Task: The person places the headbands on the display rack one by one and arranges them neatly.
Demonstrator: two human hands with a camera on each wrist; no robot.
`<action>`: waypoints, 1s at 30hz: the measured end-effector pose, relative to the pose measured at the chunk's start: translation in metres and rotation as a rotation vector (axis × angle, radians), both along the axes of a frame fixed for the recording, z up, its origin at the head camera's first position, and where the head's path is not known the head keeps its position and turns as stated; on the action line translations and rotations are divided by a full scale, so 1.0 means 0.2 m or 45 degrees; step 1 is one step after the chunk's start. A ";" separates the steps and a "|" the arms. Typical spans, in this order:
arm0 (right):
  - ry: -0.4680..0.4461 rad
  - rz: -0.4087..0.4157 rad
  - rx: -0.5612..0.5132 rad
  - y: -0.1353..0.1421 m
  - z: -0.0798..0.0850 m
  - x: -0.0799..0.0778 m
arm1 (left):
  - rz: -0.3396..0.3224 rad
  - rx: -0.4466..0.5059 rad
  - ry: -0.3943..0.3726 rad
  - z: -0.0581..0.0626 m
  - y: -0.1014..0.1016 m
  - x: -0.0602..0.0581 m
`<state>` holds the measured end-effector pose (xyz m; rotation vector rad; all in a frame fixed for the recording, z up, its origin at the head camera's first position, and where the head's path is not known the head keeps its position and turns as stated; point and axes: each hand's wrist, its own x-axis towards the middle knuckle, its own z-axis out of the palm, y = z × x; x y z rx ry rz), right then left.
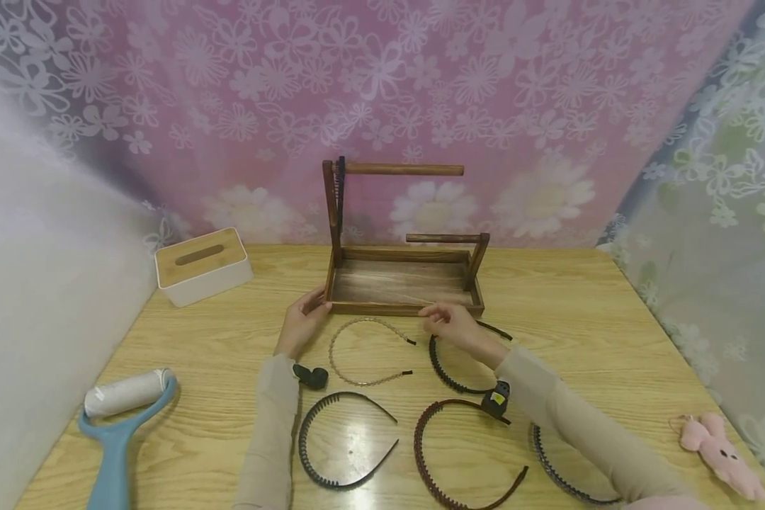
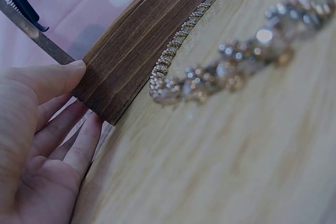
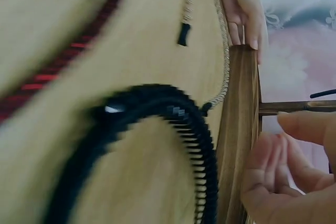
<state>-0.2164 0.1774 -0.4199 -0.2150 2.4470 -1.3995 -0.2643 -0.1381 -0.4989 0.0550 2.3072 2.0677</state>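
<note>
My left hand point(image 1: 302, 322) grips the front left corner of a brown wooden headband stand point(image 1: 372, 309), with the thumb on the end of its front board point(image 2: 118, 61). At the stand's front rim, right of the middle, is my right hand point(image 1: 454, 324); its fingers are loosely curled and nothing shows between them. A black toothed headband point(image 1: 340, 191) hangs at the left end of the stand's upper rod point(image 1: 408, 169). In front of the stand lie a beaded headband point(image 1: 333, 358) and a black headband point(image 1: 443, 372), the latter partly hidden under the right hand and forearm.
Nearer lie another black headband point(image 1: 306, 450), a dark red one point(image 1: 418, 450) and a grey-black one point(image 1: 557, 478), partly behind the right sleeve. A tissue box point(image 1: 207, 280) stands at back left, a blue-handled lint roller point(image 1: 115, 446) at front left, a pink plush toy point(image 1: 720, 453) at right.
</note>
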 end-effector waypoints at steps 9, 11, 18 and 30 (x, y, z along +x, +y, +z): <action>-0.037 0.195 0.137 0.15 -0.05 0.22 | -0.015 -0.030 -0.006 -0.01 0.00 0.00; -0.018 0.201 0.160 0.16 -0.06 0.25 | -0.019 -0.017 -0.004 -0.01 -0.01 0.00; 0.121 0.208 0.296 0.18 -0.06 0.33 | -0.027 -0.014 0.000 -0.01 -0.01 0.00; 0.168 0.293 0.392 0.15 -0.05 0.34 | -0.001 -0.031 0.019 0.00 0.00 0.01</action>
